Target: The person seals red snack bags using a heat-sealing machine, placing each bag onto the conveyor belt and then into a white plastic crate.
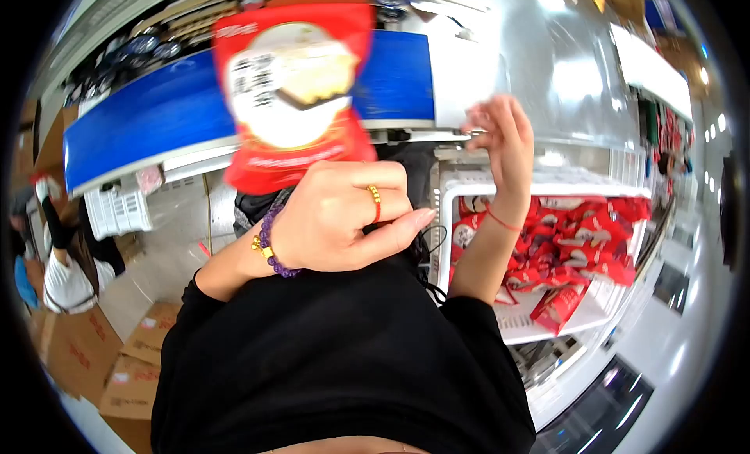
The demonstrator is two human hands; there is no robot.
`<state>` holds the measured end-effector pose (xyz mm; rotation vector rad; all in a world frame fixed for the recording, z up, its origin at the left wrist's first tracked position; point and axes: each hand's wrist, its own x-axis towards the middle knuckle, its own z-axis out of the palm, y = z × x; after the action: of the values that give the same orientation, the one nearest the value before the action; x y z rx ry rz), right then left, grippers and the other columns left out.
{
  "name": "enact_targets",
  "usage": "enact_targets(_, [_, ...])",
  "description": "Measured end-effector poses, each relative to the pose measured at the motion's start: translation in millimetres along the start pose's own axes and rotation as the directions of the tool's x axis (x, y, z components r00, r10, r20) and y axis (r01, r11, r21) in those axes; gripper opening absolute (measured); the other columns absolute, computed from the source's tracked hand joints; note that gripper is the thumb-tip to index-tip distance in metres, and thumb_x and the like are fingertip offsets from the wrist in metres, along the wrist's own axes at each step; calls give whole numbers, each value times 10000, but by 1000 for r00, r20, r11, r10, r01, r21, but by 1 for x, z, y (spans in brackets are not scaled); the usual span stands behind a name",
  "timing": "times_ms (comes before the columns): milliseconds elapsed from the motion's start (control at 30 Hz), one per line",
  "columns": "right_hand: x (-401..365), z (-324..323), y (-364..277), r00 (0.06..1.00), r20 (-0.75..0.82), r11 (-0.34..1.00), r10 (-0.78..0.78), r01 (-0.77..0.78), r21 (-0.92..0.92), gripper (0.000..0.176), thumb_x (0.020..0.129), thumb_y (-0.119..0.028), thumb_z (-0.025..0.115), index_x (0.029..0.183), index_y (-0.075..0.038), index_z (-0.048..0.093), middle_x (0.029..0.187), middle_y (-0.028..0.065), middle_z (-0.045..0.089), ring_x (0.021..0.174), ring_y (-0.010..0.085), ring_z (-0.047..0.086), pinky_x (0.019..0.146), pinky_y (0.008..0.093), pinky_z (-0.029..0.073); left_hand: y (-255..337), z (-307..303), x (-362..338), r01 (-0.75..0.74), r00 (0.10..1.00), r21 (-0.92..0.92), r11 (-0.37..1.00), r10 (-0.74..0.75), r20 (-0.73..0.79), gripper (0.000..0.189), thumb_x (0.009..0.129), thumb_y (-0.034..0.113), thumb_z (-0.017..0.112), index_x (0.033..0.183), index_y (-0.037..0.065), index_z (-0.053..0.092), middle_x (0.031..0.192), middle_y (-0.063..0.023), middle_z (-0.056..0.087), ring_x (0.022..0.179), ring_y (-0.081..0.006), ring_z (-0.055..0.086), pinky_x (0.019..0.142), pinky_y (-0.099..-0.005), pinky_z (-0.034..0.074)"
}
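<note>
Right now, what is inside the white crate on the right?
The white crate holds jumbled red packets. Whatever lies beneath them or behind the right forearm is covered.

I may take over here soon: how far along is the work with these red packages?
Possibly done: many red packages lie in the white crate, though they could equally be waiting. In hand: the left hand grips one red pouch; the right hand holds none. Left: that pouch is outside the crate, where bare bottom shows; the total is unclear.
</note>
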<state>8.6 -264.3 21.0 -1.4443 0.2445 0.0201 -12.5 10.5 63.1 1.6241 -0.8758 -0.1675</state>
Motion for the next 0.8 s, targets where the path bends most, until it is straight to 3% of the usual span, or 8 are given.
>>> enact_targets(167, [-139, -132, 65, 976, -218, 895, -11, 107, 433, 400, 1020, -399, 396, 846, -70, 542, 731, 95, 624, 708, 211, 657, 540, 273, 541, -3, 24, 18, 116, 991, -94, 989, -109, 73, 171, 846, 55, 669, 678, 23, 671, 623, -50, 507, 501, -135, 498, 454, -280, 364])
enact_targets(300, [-246, -214, 128, 580, -771, 764, 265, 362, 534, 445, 939, -377, 586, 1153, 9, 533, 1074, 131, 659, 932, 223, 662, 739, 279, 579, -1, 40, 29, 245, 966, -79, 966, -237, 100, 215, 868, 4, 608, 665, 0, 679, 637, -28, 519, 510, -86, 446, 485, -238, 311])
enact_targets(433, [-307, -274, 157, 386, -807, 456, 447, 678, 577, 817, 805, -362, 748, 1314, 105, 311, 1221, 203, 558, 1070, 312, 608, 890, 368, 568, -1, 46, 36, 267, 948, -53, 962, -252, 192, 239, 894, 48, 596, 677, -13, 676, 643, -37, 529, 527, -85, 463, 497, -245, 331])
enact_targets(567, [-360, -347, 179, 304, -938, 557, 169, 756, 345, 774, 709, -311, 837, 1261, 48, 429, 1163, 212, 555, 994, 342, 609, 830, 396, 594, -1, 43, 31, 270, 937, 8, 963, -264, 228, 322, 938, 82, 515, 669, -21, 658, 691, -29, 521, 547, -72, 469, 517, -215, 352])
enact_targets(600, [-341, -322, 142, -3, -950, 635, 314, 745, 207, 702, 732, -317, 821, 1224, 38, 469, 1123, 188, 578, 940, 322, 612, 788, 403, 595, -1, 42, 30, 308, 929, -12, 951, -298, 222, 329, 943, 90, 513, 671, -21, 659, 694, -28, 525, 551, -71, 474, 519, -214, 354])
enact_targets(633, [-344, -316, 124, 94, -980, 714, 175, 673, 192, 673, 750, -348, 801, 1212, 27, 488, 1131, 176, 579, 900, 311, 612, 783, 383, 588, 0, 42, 28, 347, 918, -33, 937, -332, 217, 335, 949, 98, 510, 672, -20, 659, 697, -28, 529, 555, -70, 479, 522, -212, 355])
enact_targets(733, [-345, -331, 97, 87, -983, 682, 161, 710, 175, 550, 810, -362, 748, 1146, 26, 550, 1035, 146, 615, 889, 292, 620, 810, 374, 583, -3, 46, 26, 360, 915, -57, 931, -341, 216, 344, 955, 117, 512, 677, -18, 662, 703, -25, 534, 563, -69, 488, 521, -210, 355])
enact_targets(800, [-350, -347, 90, 137, -980, 653, 145, 731, 199, 343, 885, -318, 670, 1005, -6, 597, 837, 101, 631, 729, 209, 631, 634, 299, 588, -5, 46, 23, 355, 912, -59, 933, -332, 241, 343, 955, 120, 515, 679, -20, 663, 702, -25, 535, 565, -70, 493, 523, -211, 357])
